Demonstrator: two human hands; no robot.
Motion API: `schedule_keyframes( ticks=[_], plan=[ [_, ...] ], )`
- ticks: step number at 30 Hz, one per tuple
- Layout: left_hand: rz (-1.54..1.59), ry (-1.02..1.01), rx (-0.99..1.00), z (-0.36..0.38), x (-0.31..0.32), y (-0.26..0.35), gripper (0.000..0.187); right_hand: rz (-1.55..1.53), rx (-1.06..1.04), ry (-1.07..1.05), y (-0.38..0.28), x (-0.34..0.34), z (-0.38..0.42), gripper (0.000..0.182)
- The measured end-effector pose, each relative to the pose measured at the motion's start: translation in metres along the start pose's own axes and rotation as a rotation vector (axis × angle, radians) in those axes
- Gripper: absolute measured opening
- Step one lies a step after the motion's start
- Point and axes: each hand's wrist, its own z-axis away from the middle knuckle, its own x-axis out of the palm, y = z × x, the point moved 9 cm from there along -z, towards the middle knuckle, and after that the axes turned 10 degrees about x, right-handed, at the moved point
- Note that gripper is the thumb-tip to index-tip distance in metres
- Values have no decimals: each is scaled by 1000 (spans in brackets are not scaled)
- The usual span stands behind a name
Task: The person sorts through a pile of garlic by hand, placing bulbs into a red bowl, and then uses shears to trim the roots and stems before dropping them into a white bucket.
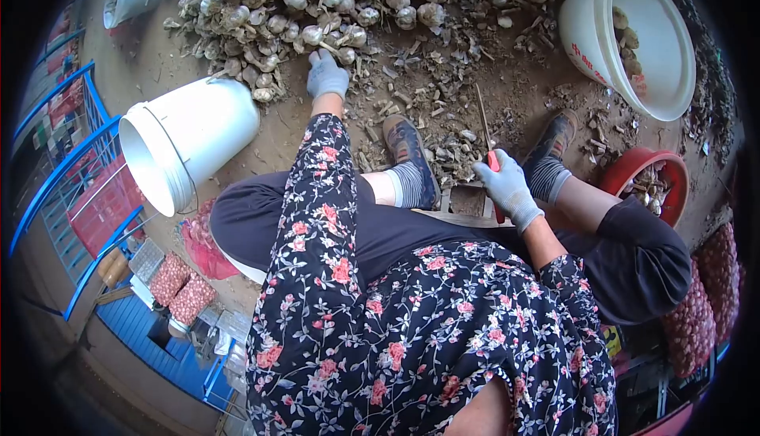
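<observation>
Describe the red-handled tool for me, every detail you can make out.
The red-handled tool has a long, narrow, straight blade that looks like dull, brownish metal. Its red handle, perhaps plastic, is gripped in the gloved right hand, which hides its middle; red shows above and below the fingers. The blade points away from the person, leaning slightly left, seen against the littered ground between the feet. Nothing but the hand clearly touches it; its edge is too fine to judge.

White bucket [202,123] lying sideways, blue panel [131,321], filled mesh sacks [690,329]
</observation>
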Motion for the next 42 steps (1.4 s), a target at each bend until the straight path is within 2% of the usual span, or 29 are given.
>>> schedule_keyframes(
  ticks=[1, 2, 5, 7, 8, 10, 12, 14, 16, 17, 18, 20, 21, 22, 24, 26, 28, 31, 32, 33, 36, 37, 42],
  plan=[
    [-62, -142, -19, -1, 6, 0, 42, 0, 14, -10, 0, -1, 0, 39],
    [-64, -182, -90, -12, 16, -13, 44, 0, 28, -19, -1, -2, 0, 40],
    [-18, -204, -42, -27, 28, -42, 46, 37, -6, -8, -9, -4, 0, 39],
    [744, -284, -231, -13, 51, -53, 47, 94, -37, -10, -21, -4, -2, 40],
    [737, -283, -236, 0, 49, -57, 47, 160, -58, -28, -27, -2, 3, 40],
    [1492, -442, -372, 37, 62, -29, 45, 201, -86, -79, -39, 1, 1, 39],
    [1792, -475, -228, 68, 43, 12, 43, 279, -182, -42, -48, 4, -2, 39],
    [1978, -499, 60, 85, 22, 61, 48, 280, -165, -29, -60, -5, 3, 39],
    [1996, -552, 295, 95, -5, 104, 50, 324, -306, 59, -76, -15, 13, 40],
    [2034, -440, 315, 101, -21, 125, 50, 370, -373, 136, -79, -20, 16, 43],
    [2037, -448, 329, 109, -38, 136, 50, 369, -369, 151, -77, -26, 17, 43],
    [1720, -592, 424, 127, -57, 159, 48, 444, -341, 197, -77, -41, 23, 45],
    [1534, -579, 464, 129, -63, 166, 49, 517, -349, 249, -77, -49, 27, 45],
    [1529, -583, 473, 131, -62, 171, 49, 568, -393, 310, -79, -54, 33, 44],
    [1372, -418, 531, 129, -67, 173, 52, 554, -459, 326, -76, -56, 41, 45],
    [1390, -413, 575, 133, -71, 176, 55, 514, -509, 339, -72, -60, 53, 45],
    [1665, -524, 537, 144, -74, 180, 56, 473, -565, 360, -71, -64, 59, 46],
    [1640, -612, 488, 155, -78, 182, 52, 422, -564, 488, -70, -79, 65, 45],
    [1628, -660, 463, 161, -80, 185, 49, 418, -566, 500, -72, -81, 67, 45],
    [1512, -531, 555, 162, -90, 189, 50, 453, -570, 507, -75, -80, 68, 45],
    [1520, -430, 580, 169, -97, 193, 50, 525, -553, 496, -76, -77, 70, 42],
    [1466, -370, 659, 172, -107, 197, 44, 548, -555, 479, -76, -74, 69, 41],
    [1350, -331, 757, 182, -128, 207, 34, 473, -532, 352, -67, -72, 63, 36]
  ],
)
